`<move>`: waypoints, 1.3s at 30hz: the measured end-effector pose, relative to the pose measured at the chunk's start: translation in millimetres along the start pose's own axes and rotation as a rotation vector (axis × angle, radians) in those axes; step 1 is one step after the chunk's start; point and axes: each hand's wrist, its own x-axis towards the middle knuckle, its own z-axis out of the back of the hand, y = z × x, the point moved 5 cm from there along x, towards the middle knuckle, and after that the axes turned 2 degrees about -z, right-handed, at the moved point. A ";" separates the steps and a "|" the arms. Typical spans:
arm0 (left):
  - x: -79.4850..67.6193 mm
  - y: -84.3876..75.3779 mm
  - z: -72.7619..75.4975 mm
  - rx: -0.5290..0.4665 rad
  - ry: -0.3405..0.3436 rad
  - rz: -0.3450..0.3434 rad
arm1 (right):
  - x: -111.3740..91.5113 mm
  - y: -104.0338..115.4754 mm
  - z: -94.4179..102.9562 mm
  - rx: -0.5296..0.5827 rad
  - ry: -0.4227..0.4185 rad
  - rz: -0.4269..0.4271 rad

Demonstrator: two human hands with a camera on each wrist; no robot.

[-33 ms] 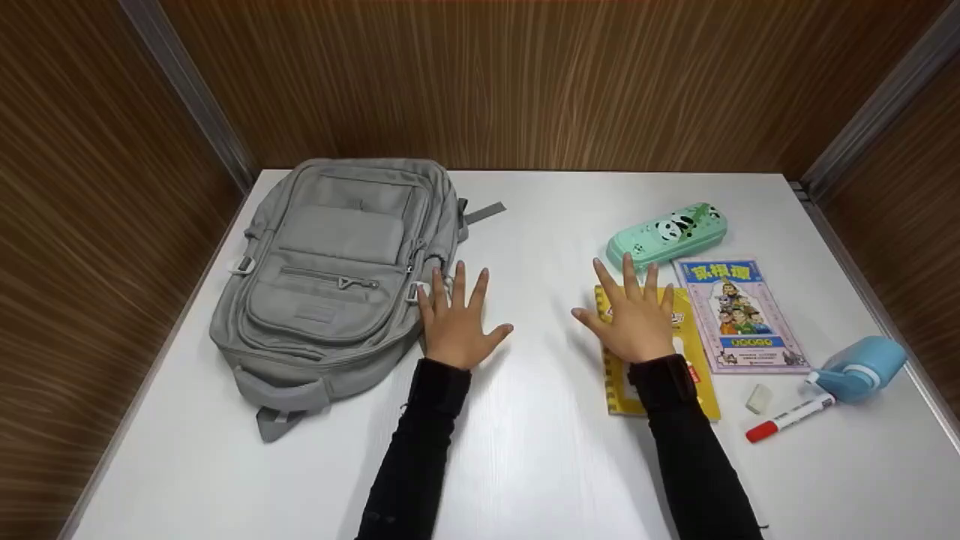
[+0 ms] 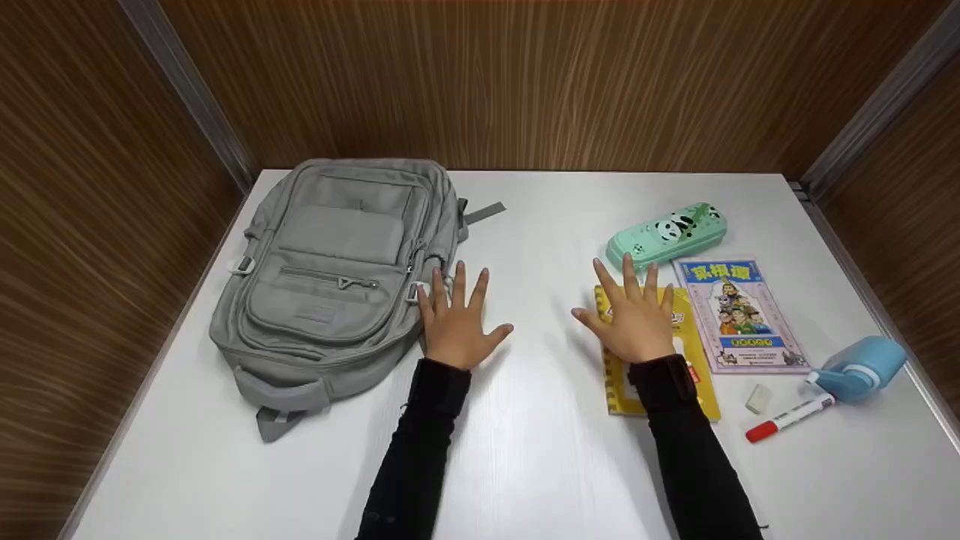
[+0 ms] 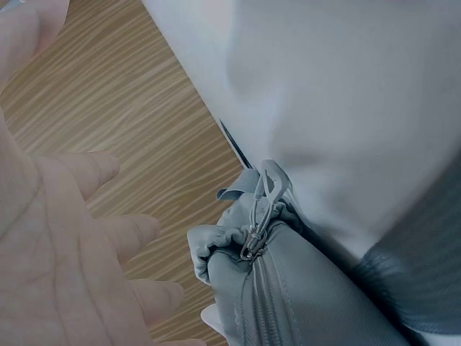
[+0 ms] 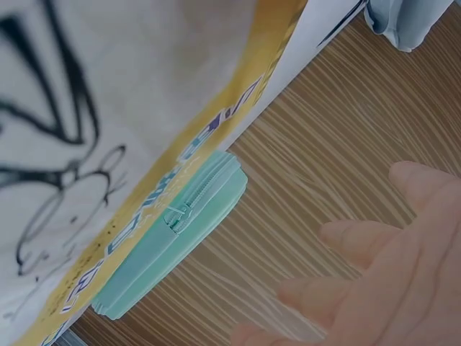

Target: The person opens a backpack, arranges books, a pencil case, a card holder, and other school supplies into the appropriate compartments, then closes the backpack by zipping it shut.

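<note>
My left hand point(image 2: 454, 330) has its fingers spread, palm down, with the fingertips overlapping the right side of a grey backpack point(image 2: 337, 232) in the head view. In the left wrist view the palm point(image 3: 57, 259) shows bare beside the backpack's zipper point(image 3: 265, 295). Fingers fanned out, my right hand point(image 2: 637, 322) is over a yellow spiral notebook point(image 2: 697, 375) and holds nothing. Just beyond its fingertips lies a mint green pencil case point(image 2: 645, 238) with a panda print. The right wrist view catches that case's zipper point(image 4: 180, 215) past the notebook's edge.
A pink comic-style book point(image 2: 739, 315) lies right of the notebook. Nearer the right edge are a white eraser point(image 2: 759, 399), a red-capped marker point(image 2: 802, 414) and a blue bottle point(image 2: 870, 367). Wood-grain panels point(image 2: 525, 82) wall the white table point(image 2: 525, 465).
</note>
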 end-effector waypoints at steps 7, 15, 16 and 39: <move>-0.2 -0.7 3.1 0.016 -0.015 0.006 | 0.2 -0.2 1.2 0.025 0.009 -0.016; -1.0 -1.8 5.3 0.000 -0.017 0.004 | -0.1 -3.1 3.6 0.069 0.019 -0.038; -1.0 -2.0 5.7 0.003 -0.016 0.005 | -0.2 -3.2 4.2 0.078 0.020 -0.039; -26.4 92.0 30.5 -0.022 0.089 0.235 | 2.2 2.8 25.1 0.106 -0.003 0.059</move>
